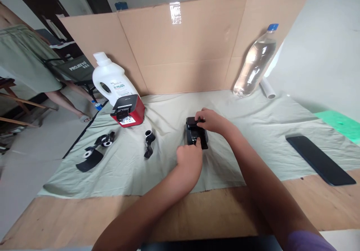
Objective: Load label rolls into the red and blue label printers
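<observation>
Black label printer (196, 132) gripped by both hands (189, 160), right hand (213, 120) on top, "PROJEKTO" on chair (77, 68)

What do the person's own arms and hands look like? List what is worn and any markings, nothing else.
Both hands are bare: no gloves, rings, watch or bands show on the left hand or the right hand. Both forearms are uncovered along all that shows. A purple sleeve covers the right upper arm at the bottom edge of the picture. No sleeve shows on the left arm. No markings can be seen.
</observation>
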A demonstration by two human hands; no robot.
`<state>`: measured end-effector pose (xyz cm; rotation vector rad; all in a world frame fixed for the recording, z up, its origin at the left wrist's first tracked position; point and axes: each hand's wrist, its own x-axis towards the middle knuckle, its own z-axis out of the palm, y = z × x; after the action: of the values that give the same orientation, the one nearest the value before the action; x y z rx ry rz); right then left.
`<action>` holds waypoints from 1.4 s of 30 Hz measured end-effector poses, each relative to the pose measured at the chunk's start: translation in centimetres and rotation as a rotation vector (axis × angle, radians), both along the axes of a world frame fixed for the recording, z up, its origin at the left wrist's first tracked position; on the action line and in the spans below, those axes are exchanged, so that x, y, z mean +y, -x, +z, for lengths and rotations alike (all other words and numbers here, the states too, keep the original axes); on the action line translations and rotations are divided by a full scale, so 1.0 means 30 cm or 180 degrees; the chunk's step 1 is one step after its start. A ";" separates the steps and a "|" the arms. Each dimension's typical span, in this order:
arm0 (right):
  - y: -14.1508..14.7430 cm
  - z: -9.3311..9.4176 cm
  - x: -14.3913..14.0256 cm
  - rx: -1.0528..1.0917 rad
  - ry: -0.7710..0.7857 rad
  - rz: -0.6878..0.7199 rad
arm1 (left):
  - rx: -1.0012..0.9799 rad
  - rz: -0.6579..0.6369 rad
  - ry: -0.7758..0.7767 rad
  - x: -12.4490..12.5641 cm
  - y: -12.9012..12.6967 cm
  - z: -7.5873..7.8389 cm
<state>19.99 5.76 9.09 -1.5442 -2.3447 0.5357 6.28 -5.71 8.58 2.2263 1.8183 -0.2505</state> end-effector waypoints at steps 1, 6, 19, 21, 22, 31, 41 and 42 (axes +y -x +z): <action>0.002 0.005 -0.008 -0.0099 0.0152 0.0005 | 0.0060 -0.0054 0.0008 0.000 0.004 0.004; 0.005 -0.026 0.008 -0.0015 0.0581 -0.0676 | 0.0173 -0.0382 0.0139 -0.011 0.015 0.042; 0.016 -0.212 -0.044 0.1797 0.0783 -0.1678 | -0.0539 -0.0161 -0.0524 0.152 0.161 -0.098; 0.022 -0.226 -0.051 0.1852 0.0719 -0.1732 | -0.0721 -0.0239 -0.0721 0.165 0.178 -0.146; 0.023 -0.229 -0.052 0.1901 0.0744 -0.1734 | -0.0786 -0.0300 -0.0789 0.169 0.186 -0.163; -0.111 -0.224 0.005 0.2454 0.0339 -0.1629 | -0.1340 -0.0822 -0.1098 0.309 0.053 -0.177; -0.601 -0.158 0.254 0.2394 -0.0631 -0.2304 | -0.1951 -0.1483 -0.1367 0.716 -0.453 -0.205; -0.637 -0.164 0.270 0.2355 -0.0646 -0.2462 | -0.1934 -0.1508 -0.1355 0.743 -0.502 -0.214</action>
<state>39.10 13.85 4.18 -1.6191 -1.1142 0.5179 21.35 16.57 2.14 2.5899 1.0807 0.7199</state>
